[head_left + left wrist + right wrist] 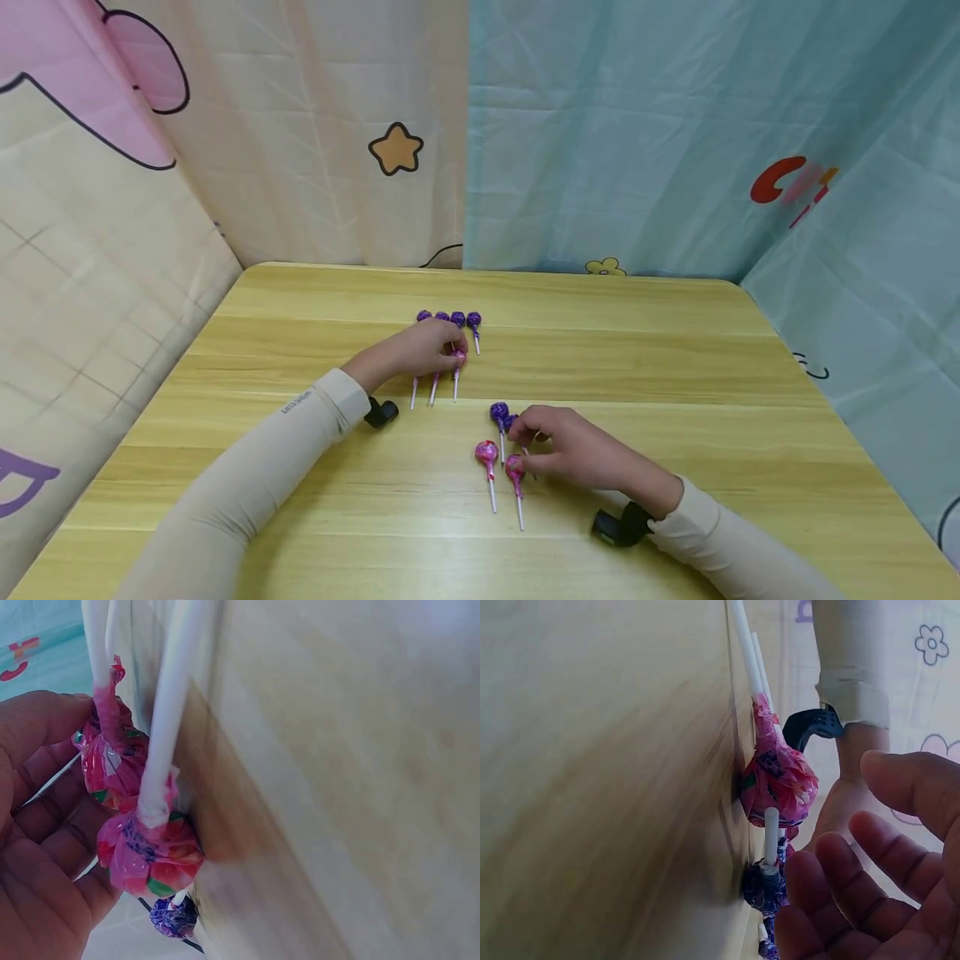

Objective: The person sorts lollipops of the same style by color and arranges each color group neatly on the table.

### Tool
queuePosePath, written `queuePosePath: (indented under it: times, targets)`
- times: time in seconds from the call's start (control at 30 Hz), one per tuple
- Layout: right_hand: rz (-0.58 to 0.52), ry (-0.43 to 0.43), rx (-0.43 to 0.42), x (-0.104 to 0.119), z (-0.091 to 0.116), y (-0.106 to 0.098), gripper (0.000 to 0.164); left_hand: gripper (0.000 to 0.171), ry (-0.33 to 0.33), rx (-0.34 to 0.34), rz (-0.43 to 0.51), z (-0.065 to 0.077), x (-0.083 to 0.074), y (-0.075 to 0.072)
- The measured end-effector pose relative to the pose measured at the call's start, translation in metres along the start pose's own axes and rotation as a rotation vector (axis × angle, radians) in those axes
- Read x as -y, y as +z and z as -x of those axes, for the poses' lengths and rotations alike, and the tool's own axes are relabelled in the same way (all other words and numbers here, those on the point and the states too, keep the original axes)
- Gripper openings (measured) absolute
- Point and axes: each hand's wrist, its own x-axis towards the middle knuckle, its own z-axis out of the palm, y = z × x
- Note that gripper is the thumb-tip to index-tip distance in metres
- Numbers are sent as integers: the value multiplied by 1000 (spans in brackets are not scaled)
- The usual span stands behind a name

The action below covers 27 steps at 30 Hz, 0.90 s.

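On the wooden table, my left hand pinches a pink-wrapped lollipop by its head. In the left wrist view, the thumb touches its wrapper, and another pink lollipop lies nearer the camera. A row of several purple lollipops lies just beyond this hand, which partly covers them. Nearer me, my right hand hovers with loosely bent fingers beside two pink lollipops and two purple ones. Its thumb stands apart from the fingers in the right wrist view, with nothing held between them.
Both wrists wear black camera straps, the left one and the right one close to the tabletop. Printed curtains hang behind the table's far edge and along both sides.
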Motion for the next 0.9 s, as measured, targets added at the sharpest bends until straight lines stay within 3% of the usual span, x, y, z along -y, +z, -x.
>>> queuePosePath:
  times: [0.3,0.67,0.9]
  targets:
    - [42,12,-37,-3,0,0,16,10,29,-10,-16,2,-1,0]
    - [36,98,-143,-12,-11,-3,15,10,23,-15,-13,2,-1,3]
    - [42,86,-140,-19,-17,-1,17,8,35,-16,-9,1,1,4]
